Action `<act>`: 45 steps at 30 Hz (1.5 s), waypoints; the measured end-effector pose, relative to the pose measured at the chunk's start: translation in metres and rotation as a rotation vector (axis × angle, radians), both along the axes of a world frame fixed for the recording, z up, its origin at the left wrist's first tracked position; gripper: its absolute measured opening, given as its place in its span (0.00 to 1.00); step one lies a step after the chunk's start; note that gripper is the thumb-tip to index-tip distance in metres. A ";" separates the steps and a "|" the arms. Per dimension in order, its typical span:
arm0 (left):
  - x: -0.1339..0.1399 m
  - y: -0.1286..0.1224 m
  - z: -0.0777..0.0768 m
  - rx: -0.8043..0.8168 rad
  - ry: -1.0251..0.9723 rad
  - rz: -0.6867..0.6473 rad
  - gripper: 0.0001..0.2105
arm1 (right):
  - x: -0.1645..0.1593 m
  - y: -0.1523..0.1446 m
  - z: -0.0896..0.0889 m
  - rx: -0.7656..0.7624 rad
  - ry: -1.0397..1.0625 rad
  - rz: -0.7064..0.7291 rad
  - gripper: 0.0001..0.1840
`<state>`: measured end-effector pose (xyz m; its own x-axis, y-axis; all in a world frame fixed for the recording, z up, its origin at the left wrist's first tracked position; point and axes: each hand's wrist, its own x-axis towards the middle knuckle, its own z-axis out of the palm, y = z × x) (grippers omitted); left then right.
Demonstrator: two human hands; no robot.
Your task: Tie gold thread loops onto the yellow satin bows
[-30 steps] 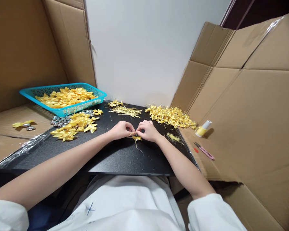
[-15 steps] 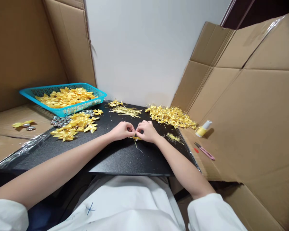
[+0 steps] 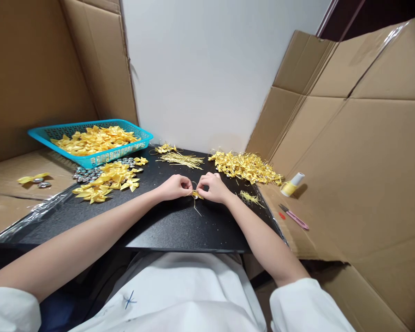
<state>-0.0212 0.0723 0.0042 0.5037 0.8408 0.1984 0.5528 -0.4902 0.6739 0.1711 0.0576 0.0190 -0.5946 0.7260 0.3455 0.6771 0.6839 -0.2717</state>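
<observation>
My left hand [image 3: 177, 187] and my right hand [image 3: 212, 188] face each other over the middle of the black table, thumb and forefinger pinched on each. Between the fingertips sits a small yellow ribbon bow [image 3: 197, 195] with a shiny spot on it, partly covered by the fingers. A thin yellow cord [image 3: 195, 205] runs from the bow, its loose end trailing towards me on the tabletop. Both pinches are closed on this cord close to the bow; the exact grip is too small to make out.
At left, a blue basket [image 3: 119, 153] holds many yellow bows, with loose bows [image 3: 114, 176] and silvery pieces [image 3: 86, 174] beside it. Cut cords [image 3: 181, 160] lie behind my hands. To the right are corded bows [image 3: 245, 167], thread scraps [image 3: 250, 198], a spool [image 3: 292, 184] and pink snips [image 3: 295, 217].
My hands have moved slightly apart, and the bow shows more between them. The trailing cord end has shifted a little left.
</observation>
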 end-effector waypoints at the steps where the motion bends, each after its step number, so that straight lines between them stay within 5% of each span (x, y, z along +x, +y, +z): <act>1: 0.000 0.000 0.000 -0.003 -0.001 0.002 0.08 | 0.000 0.000 0.000 -0.002 0.004 -0.002 0.06; 36: -0.002 0.001 0.002 0.008 0.008 -0.036 0.07 | 0.001 0.005 -0.008 0.025 0.052 -0.019 0.05; 45: -0.004 0.003 0.000 0.118 0.026 -0.047 0.12 | -0.001 0.004 -0.007 -0.016 0.082 -0.027 0.05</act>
